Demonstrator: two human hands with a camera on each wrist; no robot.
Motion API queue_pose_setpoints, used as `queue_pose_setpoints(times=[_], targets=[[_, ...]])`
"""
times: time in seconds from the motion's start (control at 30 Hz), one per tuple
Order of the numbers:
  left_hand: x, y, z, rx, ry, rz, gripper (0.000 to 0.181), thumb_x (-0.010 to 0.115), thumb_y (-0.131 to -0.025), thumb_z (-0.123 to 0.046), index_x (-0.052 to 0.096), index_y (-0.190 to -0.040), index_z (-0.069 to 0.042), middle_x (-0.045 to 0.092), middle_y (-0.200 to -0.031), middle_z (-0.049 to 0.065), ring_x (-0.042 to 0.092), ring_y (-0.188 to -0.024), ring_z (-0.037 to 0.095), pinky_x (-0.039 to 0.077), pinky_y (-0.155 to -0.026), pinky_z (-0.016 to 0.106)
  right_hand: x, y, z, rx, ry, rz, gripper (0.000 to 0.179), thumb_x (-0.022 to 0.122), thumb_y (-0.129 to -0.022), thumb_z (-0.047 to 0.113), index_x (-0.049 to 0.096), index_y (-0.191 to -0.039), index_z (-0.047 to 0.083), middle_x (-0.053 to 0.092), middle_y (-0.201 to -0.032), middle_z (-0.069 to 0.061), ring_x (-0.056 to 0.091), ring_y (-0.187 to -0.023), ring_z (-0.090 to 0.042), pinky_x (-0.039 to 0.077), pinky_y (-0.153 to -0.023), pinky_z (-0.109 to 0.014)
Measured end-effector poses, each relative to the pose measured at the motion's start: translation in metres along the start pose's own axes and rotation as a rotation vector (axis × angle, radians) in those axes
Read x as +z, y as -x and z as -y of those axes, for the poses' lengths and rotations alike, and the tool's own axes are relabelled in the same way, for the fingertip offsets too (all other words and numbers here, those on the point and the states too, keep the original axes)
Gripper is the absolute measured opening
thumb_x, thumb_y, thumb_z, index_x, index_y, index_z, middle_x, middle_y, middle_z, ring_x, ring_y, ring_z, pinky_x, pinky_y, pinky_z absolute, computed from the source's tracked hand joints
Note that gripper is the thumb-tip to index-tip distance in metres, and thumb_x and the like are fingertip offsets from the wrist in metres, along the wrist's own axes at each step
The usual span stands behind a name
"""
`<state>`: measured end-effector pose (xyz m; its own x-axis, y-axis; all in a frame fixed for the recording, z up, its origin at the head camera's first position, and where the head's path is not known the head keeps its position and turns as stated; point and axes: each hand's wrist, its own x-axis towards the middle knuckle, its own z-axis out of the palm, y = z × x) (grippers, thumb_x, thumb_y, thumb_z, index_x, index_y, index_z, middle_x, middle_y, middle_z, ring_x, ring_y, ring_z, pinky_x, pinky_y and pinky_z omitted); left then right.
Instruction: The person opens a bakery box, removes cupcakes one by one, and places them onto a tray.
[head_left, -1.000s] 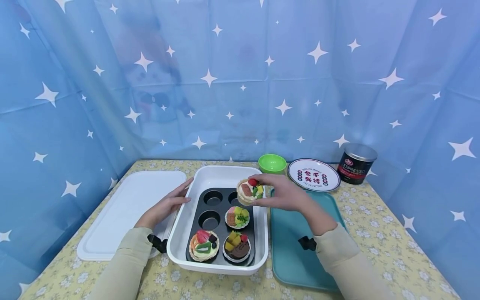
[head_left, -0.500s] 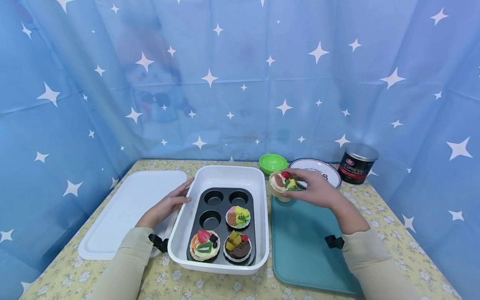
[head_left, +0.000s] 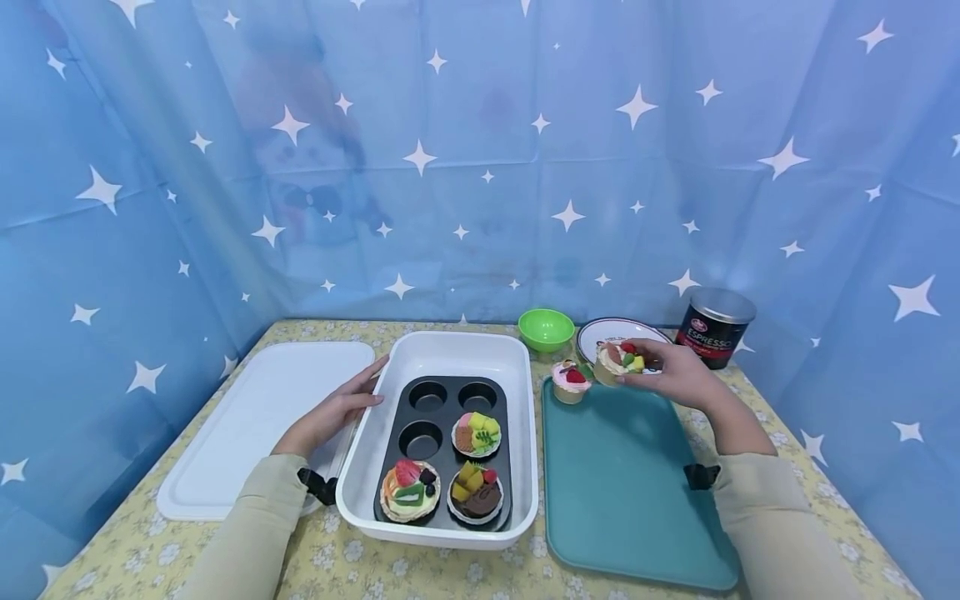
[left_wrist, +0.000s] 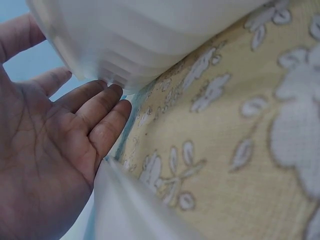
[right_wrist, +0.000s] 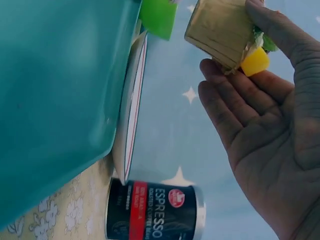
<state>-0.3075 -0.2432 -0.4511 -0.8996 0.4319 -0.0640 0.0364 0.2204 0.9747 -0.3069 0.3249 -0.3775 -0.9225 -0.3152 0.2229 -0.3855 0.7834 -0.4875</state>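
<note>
My right hand (head_left: 678,375) pinches a fruit tart (head_left: 617,360) over the far part of the teal tray (head_left: 622,492). In the right wrist view, its pale cup (right_wrist: 220,32) sits between thumb and fingertips. A pink-topped cupcake (head_left: 570,382) stands at the tray's far left corner. My left hand (head_left: 337,412) rests with extended fingers against the left wall of the white basin (head_left: 352,492); the left wrist view shows the fingers (left_wrist: 107,127) touching its outside. Inside lies a dark muffin tin (head_left: 444,487) with three tarts; the other cups are bare.
Left of the basin lies a white lid (head_left: 247,425). Behind the teal tray are a green bowl (head_left: 546,331), a plate (head_left: 596,329) partly hidden by my right hand, and an espresso can (head_left: 712,329). A starry blue curtain (head_left: 480,167) surrounds the table.
My right hand has carried the fruit tart rightward from above the muffin tin to over the teal tray, uncovering the pink-topped cupcake. My left hand has stayed at the basin's wall.
</note>
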Motion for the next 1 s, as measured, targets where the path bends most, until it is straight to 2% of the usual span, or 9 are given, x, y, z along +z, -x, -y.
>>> queue_pose_setpoints(times=[0.37, 0.6, 0.77, 1.0], targets=[[0.000, 0.000, 0.001, 0.005, 0.003, 0.004, 0.072, 0.055, -0.103, -0.027, 0.016, -0.161, -0.041, 0.010, -0.168, 0.006, 0.012, -0.153, 0.033, 0.014, -0.120, 0.059, 0.001, 0.001, -0.017, 0.048, 0.006, 0.005, 0.073, 0.078, -0.087, 0.045, 0.056, -0.140, 0.000, 0.063, -0.127, -0.024, 0.061, -0.114, -0.044, 0.051, -0.093, -0.058], [-0.001, -0.001, 0.002, 0.007, 0.007, -0.001, 0.072, 0.056, -0.103, -0.026, 0.017, -0.161, -0.041, 0.011, -0.168, 0.007, 0.015, -0.153, 0.033, 0.015, -0.120, 0.059, 0.005, 0.002, -0.028, 0.079, -0.021, 0.062, 0.073, 0.080, -0.086, 0.043, 0.057, -0.139, -0.002, 0.064, -0.123, -0.022, 0.061, -0.113, -0.041, 0.052, -0.092, -0.056], [0.000, -0.001, 0.002, 0.020, 0.012, 0.006, 0.071, 0.055, -0.103, -0.025, 0.016, -0.162, -0.040, 0.010, -0.168, 0.005, 0.014, -0.153, 0.033, 0.015, -0.120, 0.059, 0.010, -0.002, -0.033, 0.083, -0.038, 0.103, 0.072, 0.082, -0.083, 0.045, 0.059, -0.136, 0.001, 0.067, -0.117, -0.016, 0.062, -0.108, -0.035, 0.053, -0.089, -0.052], [0.001, 0.000, 0.001, 0.016, 0.011, 0.004, 0.071, 0.054, -0.104, -0.025, 0.016, -0.162, -0.040, 0.011, -0.168, 0.006, 0.015, -0.153, 0.034, 0.015, -0.120, 0.059, 0.018, -0.004, -0.035, 0.116, -0.074, 0.176, 0.075, 0.081, -0.085, 0.042, 0.055, -0.139, -0.003, 0.064, -0.125, -0.021, 0.060, -0.114, -0.037, 0.049, -0.097, -0.055]])
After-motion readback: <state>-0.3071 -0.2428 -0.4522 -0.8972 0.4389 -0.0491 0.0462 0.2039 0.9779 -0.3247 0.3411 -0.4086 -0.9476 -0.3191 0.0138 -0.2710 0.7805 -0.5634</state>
